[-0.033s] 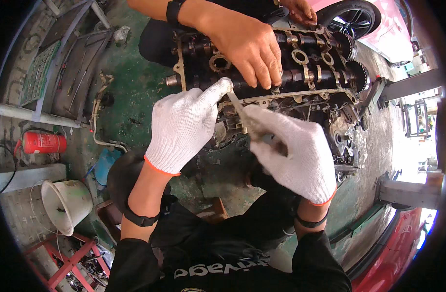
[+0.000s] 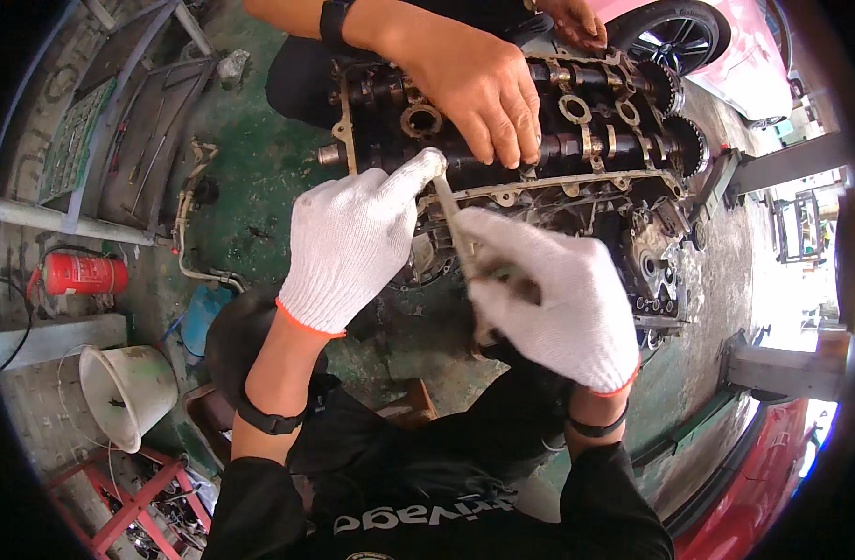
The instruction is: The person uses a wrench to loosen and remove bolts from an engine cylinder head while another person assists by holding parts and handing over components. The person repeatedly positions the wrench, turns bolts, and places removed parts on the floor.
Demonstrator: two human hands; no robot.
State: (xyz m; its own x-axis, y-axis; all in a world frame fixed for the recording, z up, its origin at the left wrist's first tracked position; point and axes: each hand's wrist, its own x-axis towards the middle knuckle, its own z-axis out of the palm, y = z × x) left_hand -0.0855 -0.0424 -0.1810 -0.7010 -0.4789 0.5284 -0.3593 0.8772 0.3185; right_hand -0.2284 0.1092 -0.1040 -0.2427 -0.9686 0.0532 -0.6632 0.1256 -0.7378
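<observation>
A dark, oily engine cylinder head (image 2: 507,198) with two camshafts lies in front of me. My left hand (image 2: 348,238), in a white knit glove, presses a finger on the top end of a slim metal wrench (image 2: 449,207) at the engine's near edge. The wrench's head is hidden under that fingertip. My right hand (image 2: 567,294), gloved too and slightly blurred, is closed round the wrench's handle, which points back toward me. Right beside my left fingertips, a co-worker's bare hand (image 2: 469,84) rests on the near camshaft.
Toothed cam sprockets (image 2: 693,147) stand at the engine's right end. On the left are a red fire extinguisher (image 2: 87,273), a white bucket (image 2: 157,392) and a metal rack (image 2: 26,217). A pink car (image 2: 726,70) is parked far right; a grey lift arm (image 2: 791,166) juts in below it.
My right hand has shifted slightly left, swinging the wrench handle with it. My left hand and the co-worker's hand stay put.
</observation>
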